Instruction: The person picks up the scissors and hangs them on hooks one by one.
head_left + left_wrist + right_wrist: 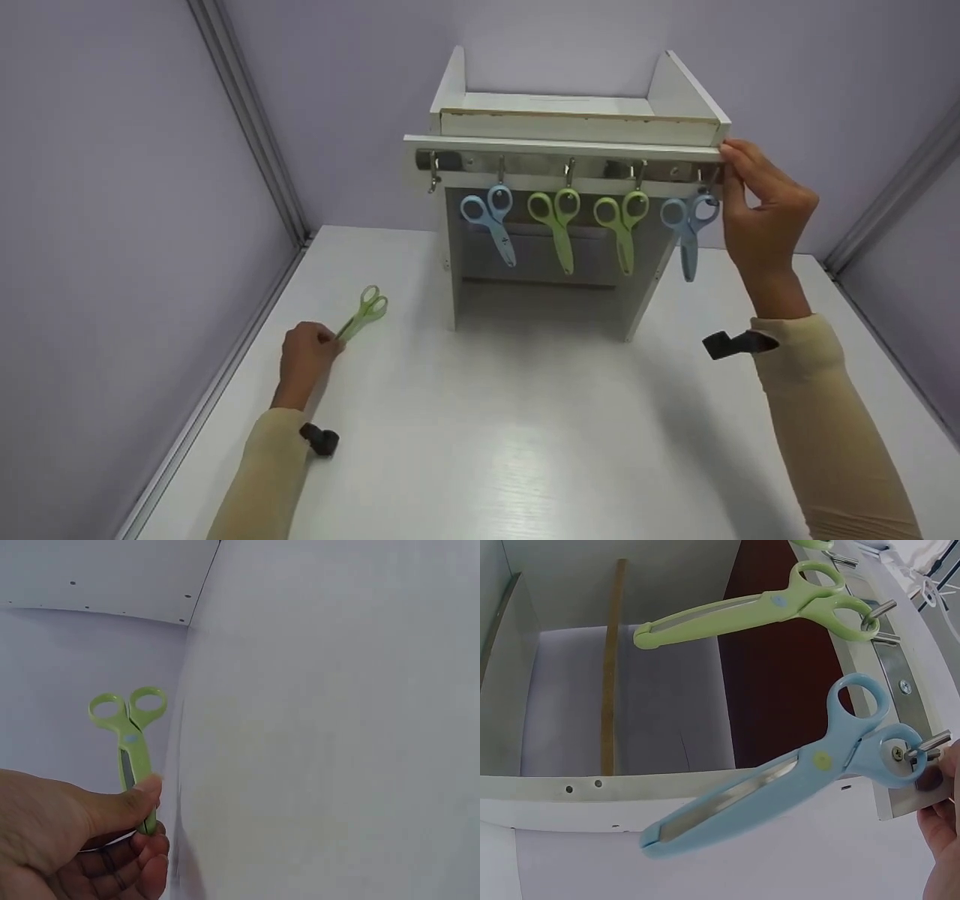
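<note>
My left hand (332, 343) sits low over the white table at the left and pinches the blade end of a green pair of scissors (364, 309), whose handles point away from me. The left wrist view shows the same green scissors (129, 736) held between thumb and fingers (144, 799). My right hand (726, 174) is raised at the right end of the metal hook rail (540, 163), with loosely bent fingers touching the rail beside a hanging blue pair of scissors (688, 229). That blue pair (795, 780) hangs on its hook (930, 742), free of my fingers (943, 840).
A white shelf stand (570, 120) stands at the back of the table (525, 450). On its rail also hang a blue pair (491, 221) and two green pairs (559, 225) (622, 225). The leftmost hook (433, 180) is bare. Grey walls close in both sides.
</note>
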